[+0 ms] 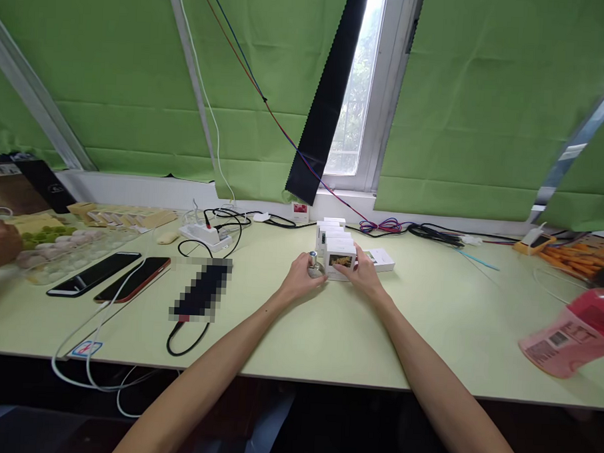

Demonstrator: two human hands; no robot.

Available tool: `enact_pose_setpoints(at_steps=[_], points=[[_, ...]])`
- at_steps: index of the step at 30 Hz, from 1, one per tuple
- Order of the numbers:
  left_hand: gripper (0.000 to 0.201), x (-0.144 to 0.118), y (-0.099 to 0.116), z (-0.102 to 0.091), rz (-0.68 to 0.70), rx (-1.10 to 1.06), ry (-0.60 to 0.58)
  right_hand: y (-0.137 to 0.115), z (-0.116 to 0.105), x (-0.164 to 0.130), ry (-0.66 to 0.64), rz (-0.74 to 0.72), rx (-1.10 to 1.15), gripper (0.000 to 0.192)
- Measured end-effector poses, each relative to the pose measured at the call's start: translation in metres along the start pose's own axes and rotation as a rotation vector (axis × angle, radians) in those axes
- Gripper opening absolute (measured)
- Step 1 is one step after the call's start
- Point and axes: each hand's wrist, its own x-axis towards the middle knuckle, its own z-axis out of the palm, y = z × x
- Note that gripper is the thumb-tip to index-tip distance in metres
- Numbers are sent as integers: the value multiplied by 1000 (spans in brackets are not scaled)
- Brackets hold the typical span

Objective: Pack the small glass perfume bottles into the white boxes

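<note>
Near the middle of the frame both hands met on the pale green table (327, 334). The left hand (299, 280) had its grip closed around a small round silvery object (313, 263), fingers curled about it so that only its top showed; what it was could not be told. Just to its right, touching or nearly so, stood a small white box (341, 260) with a yellow picture on its near face, and the right hand (365, 272) had its grip on that box's right side, fingers bent against it. The box was the front one of a row of white boxes (330, 232) running away toward the window, so the row's long axis pointed up the frame. A flat white box (381, 259) lay just behind the right hand.
</note>
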Motion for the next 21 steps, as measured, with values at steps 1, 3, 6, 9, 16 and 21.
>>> enact_pose_setpoints(at_steps=[1,3,6,9,16,21], points=[[43,-1,0,0,3,12,7,1,1,0,6,-12,-12,79],[42,-4,2,1,3,21,3,2,3,-1,22,-36,-41,75],[40,-10,9,2,1,6,-33,2,7,-3,78,-52,-124,65],[40,-17,17,5,12,-11,-51,-1,9,-5,117,-56,-202,55],[43,-25,30,12,17,-84,-97,-12,16,-8,38,-116,-178,37],[35,-26,32,12,39,-90,-90,-16,29,-6,-57,-149,-103,26]])
